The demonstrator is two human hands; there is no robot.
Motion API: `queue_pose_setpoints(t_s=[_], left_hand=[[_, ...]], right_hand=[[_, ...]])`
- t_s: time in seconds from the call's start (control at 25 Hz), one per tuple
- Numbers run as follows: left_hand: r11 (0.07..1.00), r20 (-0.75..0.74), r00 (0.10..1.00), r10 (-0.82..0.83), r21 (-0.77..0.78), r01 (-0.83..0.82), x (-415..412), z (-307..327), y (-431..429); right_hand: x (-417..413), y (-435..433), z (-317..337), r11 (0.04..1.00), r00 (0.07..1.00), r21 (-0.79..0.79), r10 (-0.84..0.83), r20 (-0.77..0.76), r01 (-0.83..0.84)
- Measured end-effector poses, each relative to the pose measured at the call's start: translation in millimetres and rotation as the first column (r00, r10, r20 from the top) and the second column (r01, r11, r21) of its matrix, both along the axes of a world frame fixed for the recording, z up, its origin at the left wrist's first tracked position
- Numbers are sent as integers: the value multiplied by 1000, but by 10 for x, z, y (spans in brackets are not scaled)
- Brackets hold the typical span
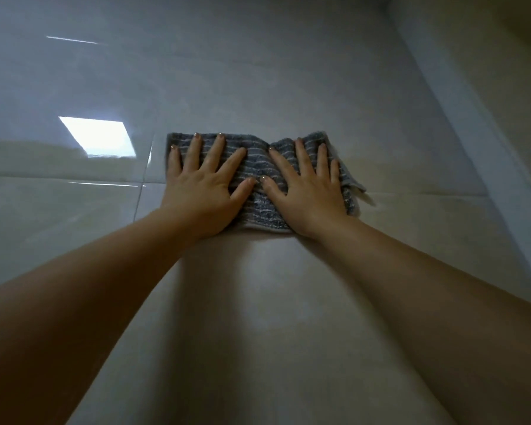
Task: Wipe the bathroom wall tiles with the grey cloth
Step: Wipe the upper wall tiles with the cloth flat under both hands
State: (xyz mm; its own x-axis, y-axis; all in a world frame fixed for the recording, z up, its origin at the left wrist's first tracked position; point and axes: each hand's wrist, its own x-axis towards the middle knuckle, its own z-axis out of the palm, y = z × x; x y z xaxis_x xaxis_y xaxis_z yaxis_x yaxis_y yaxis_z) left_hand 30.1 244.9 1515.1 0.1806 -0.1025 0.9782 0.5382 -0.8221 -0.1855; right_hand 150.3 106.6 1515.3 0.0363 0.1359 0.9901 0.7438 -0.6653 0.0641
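You press both hands flat, fingers spread, on the grey cloth (258, 179) at frame center: left hand (201, 187), right hand (307, 191), thumbs nearly touching. The striped, nubby cloth lies against the glossy wall tiles (258, 302). A wall corner (460, 124) runs near its right edge; 1 grout line (141, 185) passes left.

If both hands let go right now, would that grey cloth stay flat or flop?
Probably flops and falls: the grey cloth looks soft, puckered between the left hand and right hand, one corner drooping. It likely slides easily; the wall tiles look glossy.
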Motion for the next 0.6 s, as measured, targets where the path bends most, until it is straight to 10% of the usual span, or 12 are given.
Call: queue_pose_setpoints(t_s=[0.6], left_hand=[[995, -3, 999, -38, 90, 38, 1355, 203, -1384]], right_hand=[[1274, -1399, 74, 991, 992, 125, -38, -122, 53]])
